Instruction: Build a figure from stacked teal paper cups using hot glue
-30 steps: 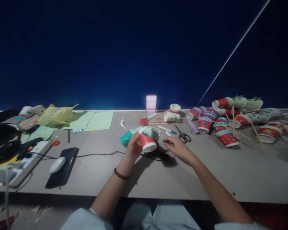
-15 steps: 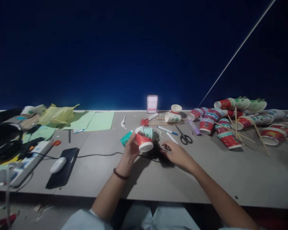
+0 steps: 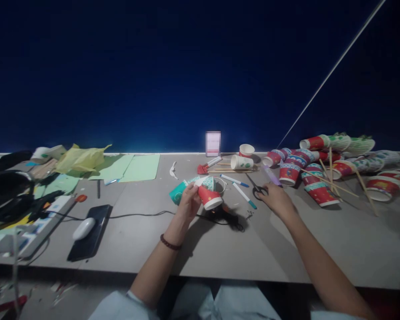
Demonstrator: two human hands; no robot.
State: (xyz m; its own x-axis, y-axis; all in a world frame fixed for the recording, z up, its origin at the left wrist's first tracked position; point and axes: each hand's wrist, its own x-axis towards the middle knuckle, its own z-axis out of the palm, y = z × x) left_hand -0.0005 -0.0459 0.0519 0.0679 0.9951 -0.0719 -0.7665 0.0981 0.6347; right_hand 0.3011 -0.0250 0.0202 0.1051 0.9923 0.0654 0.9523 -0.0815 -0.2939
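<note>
My left hand (image 3: 189,203) is closed round a red paper cup (image 3: 209,197) held on its side just above the grey table (image 3: 220,249), its white rim toward me. A teal patterned cup (image 3: 179,191) lies right behind it. My right hand (image 3: 276,200) reaches to the right and rests on the black scissors (image 3: 258,190); its fingers cover the handles and I cannot see their grip. A black glue gun (image 3: 227,216) with its cord lies on the table between my hands. Two pens (image 3: 243,194) lie near the scissors.
A heap of red and green paper cups with wooden sticks (image 3: 323,171) fills the far right. Two white cups (image 3: 242,161) stand at the back middle. Green paper sheets (image 3: 133,167), yellow tissue (image 3: 80,158), a phone with a white mouse (image 3: 85,229) and a power strip (image 3: 36,222) lie left.
My right hand has left the glue gun and moved right onto the scissors. My left hand still holds the red cup, tilted slightly differently.
</note>
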